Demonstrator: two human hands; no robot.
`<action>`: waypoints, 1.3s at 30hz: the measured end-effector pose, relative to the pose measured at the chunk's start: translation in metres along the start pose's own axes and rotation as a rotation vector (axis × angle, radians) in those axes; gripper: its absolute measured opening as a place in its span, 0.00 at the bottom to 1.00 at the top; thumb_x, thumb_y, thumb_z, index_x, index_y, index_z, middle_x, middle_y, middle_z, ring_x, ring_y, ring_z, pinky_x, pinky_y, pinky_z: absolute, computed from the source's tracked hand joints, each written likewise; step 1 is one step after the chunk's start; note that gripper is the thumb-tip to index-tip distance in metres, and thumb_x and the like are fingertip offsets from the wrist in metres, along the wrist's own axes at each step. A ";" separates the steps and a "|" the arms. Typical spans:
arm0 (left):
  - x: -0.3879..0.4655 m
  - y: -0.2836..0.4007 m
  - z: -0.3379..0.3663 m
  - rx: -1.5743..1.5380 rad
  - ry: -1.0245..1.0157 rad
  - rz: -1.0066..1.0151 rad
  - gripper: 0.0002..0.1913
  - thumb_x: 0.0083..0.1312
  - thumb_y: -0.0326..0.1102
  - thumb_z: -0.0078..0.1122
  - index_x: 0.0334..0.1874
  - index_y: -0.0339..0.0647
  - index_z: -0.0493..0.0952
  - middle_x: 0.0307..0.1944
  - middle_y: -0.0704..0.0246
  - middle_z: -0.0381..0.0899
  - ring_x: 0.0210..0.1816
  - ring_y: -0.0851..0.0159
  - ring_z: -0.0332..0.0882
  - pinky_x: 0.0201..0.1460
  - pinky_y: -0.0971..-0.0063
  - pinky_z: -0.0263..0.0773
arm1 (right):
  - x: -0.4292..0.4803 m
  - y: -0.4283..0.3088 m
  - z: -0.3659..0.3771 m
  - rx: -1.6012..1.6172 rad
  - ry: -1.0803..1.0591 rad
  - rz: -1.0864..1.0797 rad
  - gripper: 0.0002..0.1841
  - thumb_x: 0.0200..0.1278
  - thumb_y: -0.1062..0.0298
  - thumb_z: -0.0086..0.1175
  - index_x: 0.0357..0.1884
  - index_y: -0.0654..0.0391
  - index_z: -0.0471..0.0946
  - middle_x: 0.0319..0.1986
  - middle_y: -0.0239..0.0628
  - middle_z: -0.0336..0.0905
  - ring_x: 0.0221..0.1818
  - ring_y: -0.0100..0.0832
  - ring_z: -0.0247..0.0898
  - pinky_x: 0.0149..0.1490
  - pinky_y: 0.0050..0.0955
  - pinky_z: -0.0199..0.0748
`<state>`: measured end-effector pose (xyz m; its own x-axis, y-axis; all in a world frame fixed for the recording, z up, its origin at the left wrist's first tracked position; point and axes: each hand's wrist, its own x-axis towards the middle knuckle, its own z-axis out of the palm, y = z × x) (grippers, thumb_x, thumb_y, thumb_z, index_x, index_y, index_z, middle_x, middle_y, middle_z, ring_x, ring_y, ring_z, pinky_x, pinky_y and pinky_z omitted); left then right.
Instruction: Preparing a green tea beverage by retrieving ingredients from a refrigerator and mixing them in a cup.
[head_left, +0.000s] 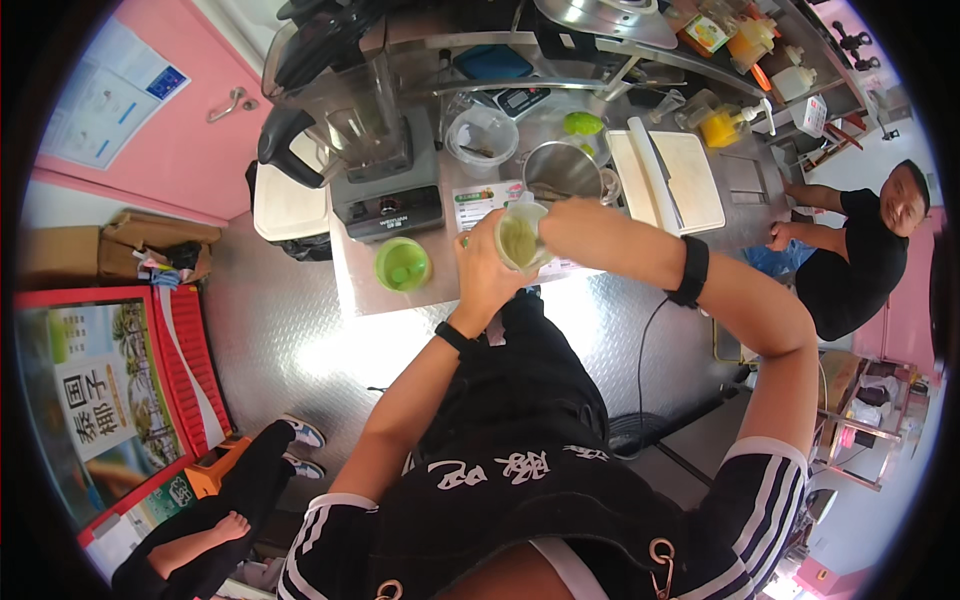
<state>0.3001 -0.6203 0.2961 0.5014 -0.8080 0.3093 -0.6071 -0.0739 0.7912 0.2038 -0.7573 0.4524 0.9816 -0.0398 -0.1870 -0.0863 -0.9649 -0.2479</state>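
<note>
My left hand (480, 259) is wrapped around a clear plastic jug (520, 238) with pale green contents, held above the counter's front edge. My right hand (570, 227) is curled at the jug's right side; whether it grips the rim or a utensil is hidden. Just beyond stands a stainless steel pitcher (564, 166), partly behind my right hand. A green cup (403, 266) is on the counter to the left of my left hand. Under and behind the jug lie printed sheets (480, 206).
A Weiyuan blender (386, 210) stands back left. Behind are a clear tub (481, 139), a digital scale (517, 99) and green fruit (583, 123). A knife (666, 180) lies on a white cutting board (697, 180). One co-worker (855, 247) stands right; another person's arm (199, 541) shows lower left.
</note>
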 end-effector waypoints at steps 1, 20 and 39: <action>0.001 -0.001 0.000 0.002 0.000 0.003 0.48 0.38 0.42 0.81 0.65 0.39 0.68 0.57 0.60 0.77 0.59 0.54 0.73 0.61 0.58 0.58 | 0.001 -0.004 -0.002 0.050 -0.097 -0.003 0.06 0.52 0.71 0.57 0.28 0.61 0.83 0.30 0.52 0.82 0.36 0.51 0.82 0.43 0.42 0.80; -0.003 0.035 0.003 -0.023 0.017 0.050 0.40 0.39 0.41 0.79 0.58 0.41 0.72 0.49 0.60 0.81 0.54 0.52 0.75 0.58 0.61 0.61 | -0.026 0.018 0.018 0.102 -0.018 0.103 0.12 0.60 0.65 0.55 0.35 0.66 0.79 0.35 0.52 0.81 0.40 0.51 0.78 0.42 0.44 0.76; -0.009 0.042 0.012 0.042 0.013 0.056 0.48 0.38 0.37 0.80 0.67 0.41 0.66 0.59 0.60 0.74 0.60 0.53 0.68 0.63 0.61 0.57 | -0.050 0.011 0.009 0.082 0.152 -0.144 0.10 0.55 0.68 0.58 0.29 0.66 0.80 0.30 0.55 0.82 0.36 0.54 0.80 0.39 0.45 0.78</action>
<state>0.2624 -0.6235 0.3199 0.4742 -0.8038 0.3593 -0.6596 -0.0539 0.7497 0.1518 -0.7639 0.4505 0.9987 0.0519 0.0000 0.0489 -0.9393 -0.3397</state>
